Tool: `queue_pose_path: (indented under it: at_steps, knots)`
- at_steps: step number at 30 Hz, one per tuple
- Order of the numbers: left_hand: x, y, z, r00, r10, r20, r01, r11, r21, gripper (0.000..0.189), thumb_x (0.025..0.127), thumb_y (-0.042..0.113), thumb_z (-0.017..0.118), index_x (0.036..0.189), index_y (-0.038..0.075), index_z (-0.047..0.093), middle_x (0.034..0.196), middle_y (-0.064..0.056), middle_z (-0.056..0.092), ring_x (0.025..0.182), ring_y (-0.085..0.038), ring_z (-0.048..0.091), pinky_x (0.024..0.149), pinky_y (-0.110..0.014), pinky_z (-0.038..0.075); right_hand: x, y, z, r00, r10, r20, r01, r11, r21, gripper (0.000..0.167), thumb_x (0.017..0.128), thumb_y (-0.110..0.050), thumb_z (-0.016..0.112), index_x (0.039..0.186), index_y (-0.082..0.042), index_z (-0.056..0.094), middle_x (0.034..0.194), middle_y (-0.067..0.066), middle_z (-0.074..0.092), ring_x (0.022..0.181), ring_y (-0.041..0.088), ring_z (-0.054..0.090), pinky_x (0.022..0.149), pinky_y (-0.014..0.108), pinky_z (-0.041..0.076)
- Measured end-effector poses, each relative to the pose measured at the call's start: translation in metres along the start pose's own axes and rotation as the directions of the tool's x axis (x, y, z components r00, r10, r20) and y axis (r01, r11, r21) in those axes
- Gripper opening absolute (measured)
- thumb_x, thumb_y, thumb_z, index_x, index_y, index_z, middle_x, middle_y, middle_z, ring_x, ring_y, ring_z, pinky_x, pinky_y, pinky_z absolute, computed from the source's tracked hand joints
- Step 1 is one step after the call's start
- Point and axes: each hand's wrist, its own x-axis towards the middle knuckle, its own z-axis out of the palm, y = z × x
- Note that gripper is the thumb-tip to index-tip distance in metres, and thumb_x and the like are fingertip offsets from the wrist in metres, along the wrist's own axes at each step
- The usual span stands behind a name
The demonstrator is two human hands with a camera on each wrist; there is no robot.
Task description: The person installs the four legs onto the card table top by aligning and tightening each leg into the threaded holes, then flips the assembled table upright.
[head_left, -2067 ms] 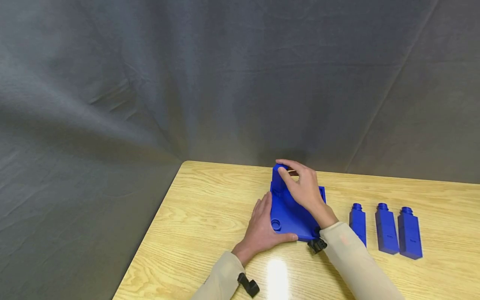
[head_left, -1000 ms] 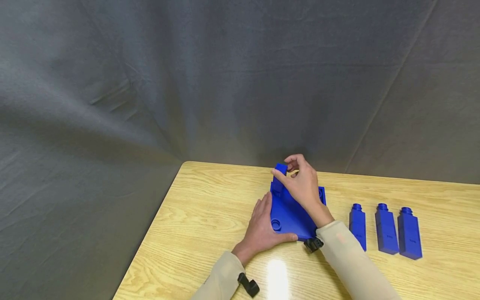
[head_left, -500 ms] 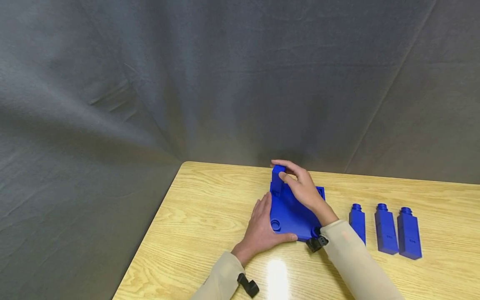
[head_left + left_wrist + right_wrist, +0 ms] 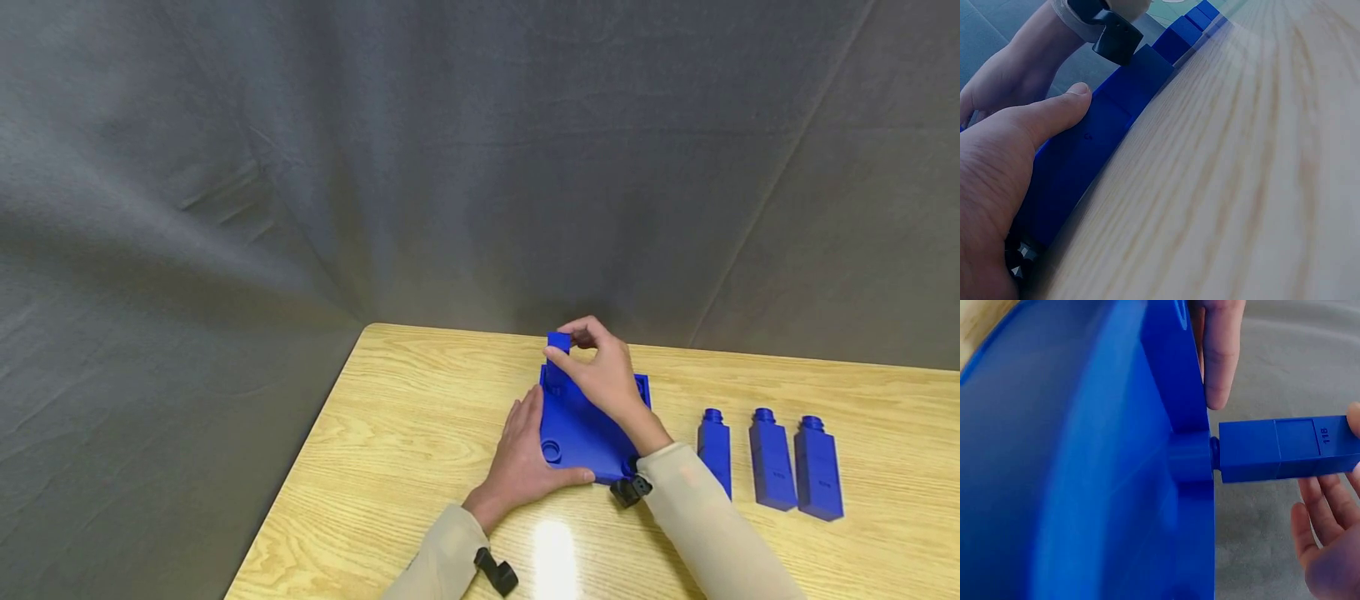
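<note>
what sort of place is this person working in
Probably a staged workspace, perhaps for recording: plain grey cloth hangs behind the wood-grain table, a black gadget sits at each wrist, and three matching blue pieces sit side by side.

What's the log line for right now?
left hand: against base | right hand: holds block upright at base corner | three more blocks: on table

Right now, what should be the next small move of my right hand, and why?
I would probably twist the blue post slightly with the right hand: its neck shows between the post and the corner socket, so it seems not fully seated, while the left hand rests against the blue base.
</note>
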Motion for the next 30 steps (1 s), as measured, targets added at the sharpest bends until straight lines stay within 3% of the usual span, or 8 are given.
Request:
queue_pose_path:
  at_steps: [7,9,12,15,18,22,25,30]
  knots:
    - [0.000,0.001,0.000,1.000,-0.007,0.003,0.007,1.000,0.000,0.141,0.081,0.063,0.093,0.180,0.011,0.008,0.187,-0.007,0.012,0.172,-0.037,0.011,0.136,-0.063,0.020,0.001,-0.001,0.004,0.998,0.010,-0.066,-0.013,0.998,-0.054,0.038,0.091,-0.017,0.095,0.115,-0.003,0.069,0.106,0.016,0.076,0.097,0.034,0.073,0.086,0.022,0.054]
    - [0.000,0.001,0.000,1.000,-0.006,0.002,0.006,1.000,0.001,0.141,0.081,0.063,0.094,0.180,0.011,0.008,0.187,-0.008,0.012,0.172,-0.037,0.011,0.136,-0.062,0.020,0.001,-0.002,0.005,0.997,0.007,-0.072,-0.011,0.998,-0.065,0.039,0.090,-0.018,0.096,0.115,-0.003,0.069,0.106,0.016,0.076,0.096,0.034,0.073,0.086,0.025,0.055]
    - [0.000,0.000,0.000,1.000,-0.004,0.000,0.004,1.000,0.007,0.141,0.081,0.063,0.094,0.180,0.011,0.008,0.187,-0.007,0.012,0.172,-0.037,0.011,0.136,-0.062,0.019,0.001,-0.001,0.005,0.998,-0.004,-0.070,-0.001,0.998,-0.061,0.043,0.090,-0.018,0.096,0.120,-0.002,0.070,0.106,0.017,0.075,0.097,0.037,0.073,0.089,0.040,0.059]
    - [0.000,0.000,0.000,1.000,-0.003,0.003,0.003,1.000,0.005,0.140,0.081,0.063,0.093,0.180,0.011,0.008,0.187,-0.007,0.011,0.172,-0.037,0.011,0.137,-0.061,0.018,0.000,0.001,0.004,0.999,-0.020,-0.048,0.017,0.998,-0.053,0.051,0.092,-0.018,0.094,0.134,-0.002,0.069,0.113,0.018,0.074,0.106,0.038,0.070,0.097,0.054,0.058]
    - [0.001,0.000,0.000,1.000,-0.001,0.006,0.001,1.000,0.000,0.140,0.082,0.063,0.093,0.180,0.012,0.007,0.187,-0.007,0.011,0.172,-0.037,0.010,0.137,-0.061,0.017,-0.001,0.002,0.002,0.998,-0.058,-0.007,0.058,0.998,0.011,0.053,0.102,-0.015,0.082,0.149,-0.002,0.062,0.127,0.021,0.072,0.121,0.040,0.067,0.108,0.057,0.051]
    - [0.002,-0.001,0.001,1.000,0.006,0.006,-0.006,1.000,0.002,0.140,0.082,0.063,0.093,0.180,0.012,0.007,0.187,-0.007,0.011,0.172,-0.036,0.011,0.137,-0.061,0.017,0.000,0.005,-0.003,0.989,-0.120,0.089,0.103,0.979,0.175,0.047,0.114,-0.006,0.058,0.160,0.001,0.053,0.147,0.025,0.066,0.136,0.042,0.061,0.109,0.030,0.050]
    - [0.001,-0.002,0.001,1.000,0.001,0.010,-0.001,1.000,0.001,0.140,0.082,0.063,0.093,0.180,0.012,0.006,0.187,-0.007,0.010,0.172,-0.036,0.011,0.137,-0.061,0.017,0.000,0.005,-0.005,0.976,-0.115,0.182,0.065,0.963,0.260,0.047,0.117,-0.006,0.050,0.164,0.000,0.050,0.154,0.025,0.062,0.140,0.040,0.058,0.100,0.017,0.049]
    - [0.001,-0.002,0.001,1.000,-0.005,0.011,0.005,1.000,0.008,0.140,0.082,0.064,0.093,0.180,0.011,0.007,0.187,-0.007,0.010,0.172,-0.036,0.011,0.137,-0.061,0.017,-0.001,0.005,-0.006,0.969,-0.059,0.238,-0.003,0.967,0.254,0.043,0.117,-0.008,0.052,0.159,-0.004,0.058,0.154,0.025,0.064,0.139,0.037,0.062,0.103,0.017,0.049]
